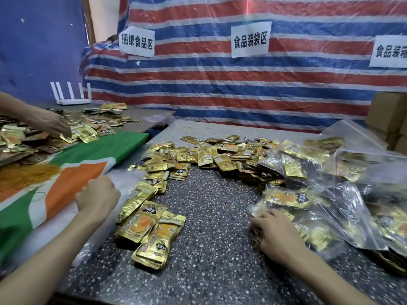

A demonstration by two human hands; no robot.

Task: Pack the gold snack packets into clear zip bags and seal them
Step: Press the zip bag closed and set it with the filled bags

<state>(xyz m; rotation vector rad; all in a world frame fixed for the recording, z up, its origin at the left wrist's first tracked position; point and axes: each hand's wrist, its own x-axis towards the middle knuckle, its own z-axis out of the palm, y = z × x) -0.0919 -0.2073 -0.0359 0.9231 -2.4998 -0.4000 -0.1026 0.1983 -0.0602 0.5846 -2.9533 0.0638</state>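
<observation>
Glinting gold snack packets (222,158), orange-printed, heaped.

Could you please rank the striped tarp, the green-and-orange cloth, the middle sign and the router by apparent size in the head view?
1. tarp
2. cloth, though it lies nearer the camera
3. sign and router: about alike, so unranked

Hands: three, namely the left hand (98,198), the right hand (279,235) and another person's hand (55,126)
Paper signs (250,39): three
Router (73,101): one, with five antennas
Tables: two, a speckled table (209,216) and a grey table (152,119)
Gold packets (220,155): too many to count
Filled clear bags (330,205): several, overlapping, no sure count
</observation>
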